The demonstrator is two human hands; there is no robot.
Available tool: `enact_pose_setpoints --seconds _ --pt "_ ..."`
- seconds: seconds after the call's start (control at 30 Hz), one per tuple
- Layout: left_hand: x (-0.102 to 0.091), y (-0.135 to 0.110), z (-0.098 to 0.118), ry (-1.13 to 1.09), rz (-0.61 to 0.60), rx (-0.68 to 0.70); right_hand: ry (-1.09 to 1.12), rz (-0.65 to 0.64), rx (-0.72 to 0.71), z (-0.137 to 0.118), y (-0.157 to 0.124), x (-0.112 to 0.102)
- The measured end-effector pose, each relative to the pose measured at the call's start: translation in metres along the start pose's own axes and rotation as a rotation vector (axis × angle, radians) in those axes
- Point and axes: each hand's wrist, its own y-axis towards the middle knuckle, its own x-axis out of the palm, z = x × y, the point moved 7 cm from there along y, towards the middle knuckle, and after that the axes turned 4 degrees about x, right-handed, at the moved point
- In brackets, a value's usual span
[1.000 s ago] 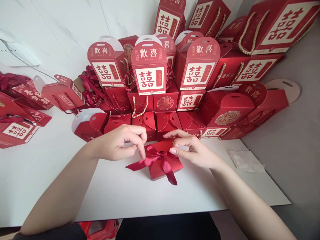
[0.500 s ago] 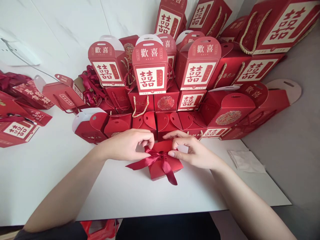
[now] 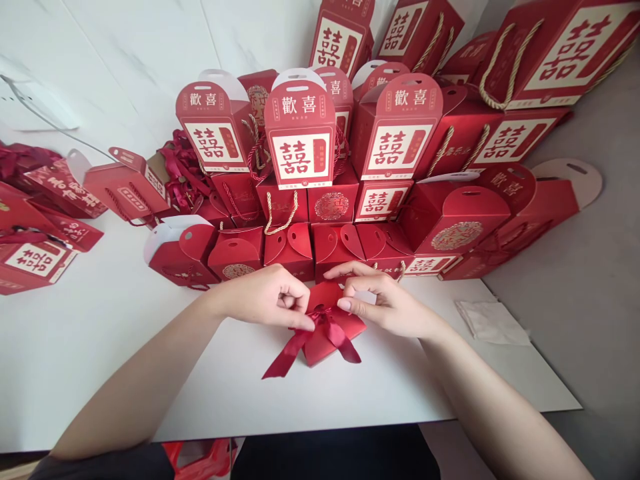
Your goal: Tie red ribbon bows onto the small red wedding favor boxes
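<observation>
A small red gift box (image 3: 334, 333) lies on the white table (image 3: 100, 333) just in front of me, tied with a dark red ribbon (image 3: 300, 343) whose two tails hang toward me. My left hand (image 3: 265, 297) is closed, its fingertips pinching the ribbon at the knot on the box's left side. My right hand (image 3: 385, 300) is curled with thumb and forefinger pinching the ribbon on the knot's right side. Both hands rest over the top of the box and hide its far edge.
Several red gift boxes (image 3: 300, 143) with gold rope handles are stacked in rows behind the small box. More red boxes (image 3: 35, 260) and loose ribbons (image 3: 183, 173) lie at the left. A folded white tissue (image 3: 493, 321) rests near the table's right edge.
My left hand slid right onto the knot and closed on the ribbon. The left ribbon tail swung from pointing left to hanging toward me. The box turned slightly.
</observation>
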Motion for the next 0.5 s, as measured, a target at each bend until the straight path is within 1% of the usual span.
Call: enact_pose_setpoints --seconds 0.1,0.2,0.33,0.5 --pt "0.0014 -0.0015 0.0031 0.108 -0.013 0.021 0.009 -0.004 0.007 0.0 -0.0004 0.0007" --pt "0.0001 -0.0027 0.0074 0.154 -0.001 0.03 0.002 -0.014 -0.003 -0.001 -0.0003 0.0012" --pt "-0.0043 -0.0011 0.0074 0.114 0.04 0.021 -0.001 -0.022 -0.03 -0.0021 0.0007 0.0021" --pt "-0.0076 0.003 -0.0005 0.084 0.069 0.04 -0.01 -0.027 -0.044 -0.0005 0.0016 0.0024"
